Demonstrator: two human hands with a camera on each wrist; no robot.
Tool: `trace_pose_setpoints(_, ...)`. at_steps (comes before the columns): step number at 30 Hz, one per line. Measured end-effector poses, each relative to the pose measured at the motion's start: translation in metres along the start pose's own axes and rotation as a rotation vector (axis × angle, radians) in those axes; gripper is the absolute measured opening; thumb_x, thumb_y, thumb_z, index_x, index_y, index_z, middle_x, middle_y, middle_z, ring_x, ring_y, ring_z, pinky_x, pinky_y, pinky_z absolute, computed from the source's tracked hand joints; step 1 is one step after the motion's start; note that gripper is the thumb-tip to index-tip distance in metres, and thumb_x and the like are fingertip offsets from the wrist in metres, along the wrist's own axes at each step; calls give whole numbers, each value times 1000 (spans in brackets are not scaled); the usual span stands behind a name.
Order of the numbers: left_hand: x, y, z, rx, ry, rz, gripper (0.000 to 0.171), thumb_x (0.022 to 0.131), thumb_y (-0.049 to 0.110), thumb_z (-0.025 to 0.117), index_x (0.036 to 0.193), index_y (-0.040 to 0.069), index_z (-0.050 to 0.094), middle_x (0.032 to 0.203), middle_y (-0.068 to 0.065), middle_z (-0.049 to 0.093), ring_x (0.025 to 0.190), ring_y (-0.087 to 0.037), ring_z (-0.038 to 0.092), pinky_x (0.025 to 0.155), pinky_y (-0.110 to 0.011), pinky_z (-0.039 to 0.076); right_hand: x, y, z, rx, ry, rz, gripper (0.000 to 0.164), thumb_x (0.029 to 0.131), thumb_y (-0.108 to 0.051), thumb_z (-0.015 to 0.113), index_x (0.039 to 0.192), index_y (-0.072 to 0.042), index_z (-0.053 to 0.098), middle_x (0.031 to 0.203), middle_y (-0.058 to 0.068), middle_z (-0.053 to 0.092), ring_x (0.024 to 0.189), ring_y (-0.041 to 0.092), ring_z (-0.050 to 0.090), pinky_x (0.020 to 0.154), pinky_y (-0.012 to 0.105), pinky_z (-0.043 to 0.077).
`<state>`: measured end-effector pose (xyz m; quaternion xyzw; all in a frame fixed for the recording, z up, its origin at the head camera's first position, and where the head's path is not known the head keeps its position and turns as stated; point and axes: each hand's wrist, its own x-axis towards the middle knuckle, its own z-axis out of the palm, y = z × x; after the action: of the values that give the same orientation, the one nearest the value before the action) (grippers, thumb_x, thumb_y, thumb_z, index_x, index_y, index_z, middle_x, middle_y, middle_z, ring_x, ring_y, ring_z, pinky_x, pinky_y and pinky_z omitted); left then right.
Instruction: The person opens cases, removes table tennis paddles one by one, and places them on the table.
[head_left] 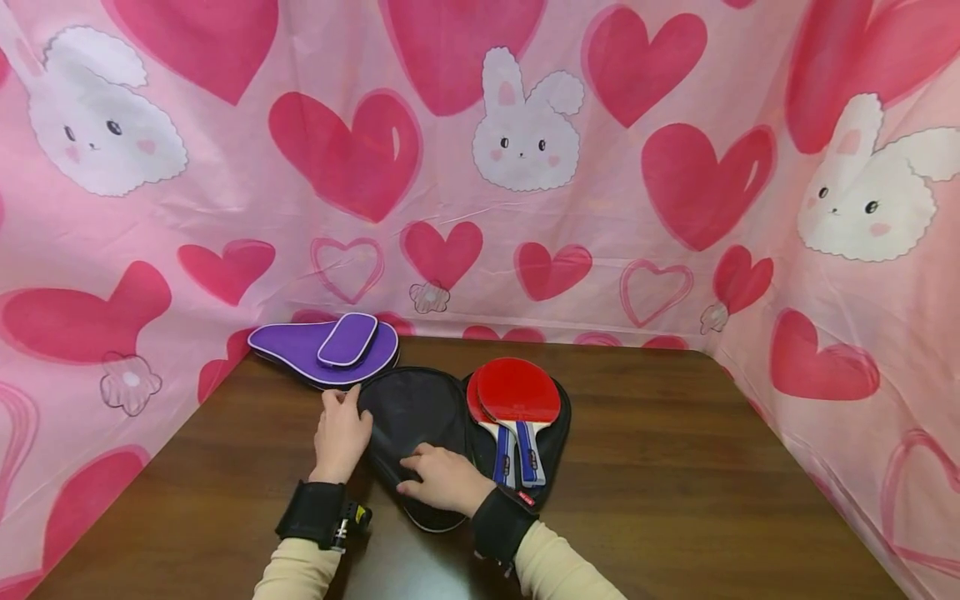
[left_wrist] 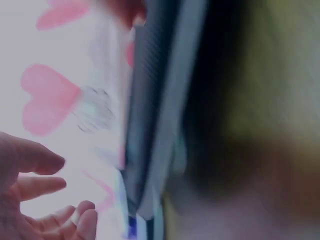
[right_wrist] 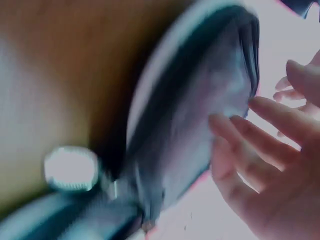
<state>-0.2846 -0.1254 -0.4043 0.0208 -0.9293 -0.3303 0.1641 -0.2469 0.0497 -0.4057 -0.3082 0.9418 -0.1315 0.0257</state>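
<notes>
A black zip case [head_left: 412,408] lies unfolded on the table. Two table tennis bats with red rubber [head_left: 517,392] and blue-and-white handles overlap on its right half. My left hand [head_left: 341,437] is at the upper left edge of the case's left half, fingertips right at the rim. In the left wrist view, a blurred fingertip [left_wrist: 138,19] meets the case's dark surface. My right hand [head_left: 446,479] is over the lower part of that same half, fingers spread and loosely bent; the right wrist view shows nothing held in the right hand [right_wrist: 270,160].
A purple bat-shaped case [head_left: 288,342] with white piping lies at the back left, a small purple pouch [head_left: 348,340] on top of it. A pink cloth [head_left: 465,200] with hearts and rabbits hangs around the wooden table [head_left: 675,467].
</notes>
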Motion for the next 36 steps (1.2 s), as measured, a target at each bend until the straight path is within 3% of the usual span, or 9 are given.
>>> trace_pose_setpoints(4,-5,29,4,-54,94,183,35,89,1,59,123,-7,60,120,-28,46,105,-47,53,78,-59,46,-2,23,-18,18,209,33,28,92,-26,67,115,-10,72,101,3,64,86,13,63,75,25,52)
trace_pose_setpoints(7,-13,49,11,-74,83,320,29,87,-1,63,116,-5,65,118,-25,51,104,-44,56,81,-56,47,-8,45,-29,15,326,96,28,92,-22,67,116,-7,70,102,6,62,81,19,63,71,30,53)
trace_pose_setpoints(10,-27,63,25,-33,-16,434,26,86,0,66,111,-3,68,117,-23,55,99,-41,59,79,-54,49,-17,68,-35,8,375,187,30,92,-19,66,119,-7,68,105,10,61,73,24,62,66,35,54)
trace_pose_setpoints(15,-45,68,51,105,-310,552,30,86,9,70,114,1,68,125,-23,55,103,-42,58,78,-57,49,-32,95,-33,-13,332,350,32,92,-16,65,122,-5,66,108,15,56,65,25,58,62,40,53)
trace_pose_setpoints(19,-55,64,59,146,-535,542,33,90,17,68,121,6,68,140,-22,47,121,-50,46,87,-71,38,-42,104,-24,15,242,411,40,91,-16,65,128,-4,61,110,18,53,66,25,57,66,43,55)
trace_pose_setpoints(22,-58,64,60,159,-624,504,34,93,22,65,125,9,67,147,-20,40,129,-53,36,90,-77,29,-46,106,-19,61,202,421,46,91,-12,64,134,-1,55,119,23,50,68,28,60,71,45,55)
trace_pose_setpoints(26,-58,64,61,190,-659,484,35,95,25,62,128,12,65,151,-17,36,131,-53,33,90,-77,28,-44,104,-16,119,158,442,54,89,-6,63,140,3,46,135,31,41,66,28,61,72,45,55)
trace_pose_setpoints(29,-57,64,61,199,-675,474,36,95,25,61,129,13,65,151,-17,36,131,-54,33,89,-77,29,-43,103,-14,121,151,454,59,87,-4,66,141,5,44,137,33,38,60,27,58,69,43,55)
trace_pose_setpoints(36,-58,63,59,176,-694,463,37,95,25,61,130,13,64,152,-17,35,131,-55,33,90,-78,27,-47,102,-11,39,261,426,49,87,-3,64,134,6,52,131,33,48,64,35,64,72,47,55)
